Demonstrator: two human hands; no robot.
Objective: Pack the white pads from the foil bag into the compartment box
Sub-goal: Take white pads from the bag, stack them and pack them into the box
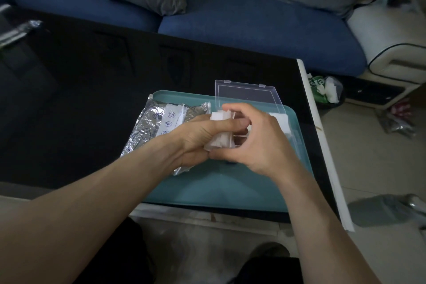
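On teal tray (230,182): both hands grip white pads (219,140), hiding compartment box (280,120); foil bag (149,131) beside

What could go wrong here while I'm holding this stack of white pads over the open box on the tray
1. Both the left hand and right hand pinch a loose stack of white pads; some could slip out and land on the teal tray.
2. The hands hide most of the compartment box, so pads may go into the wrong slot.
3. A knock could swing the upright clear lid shut.
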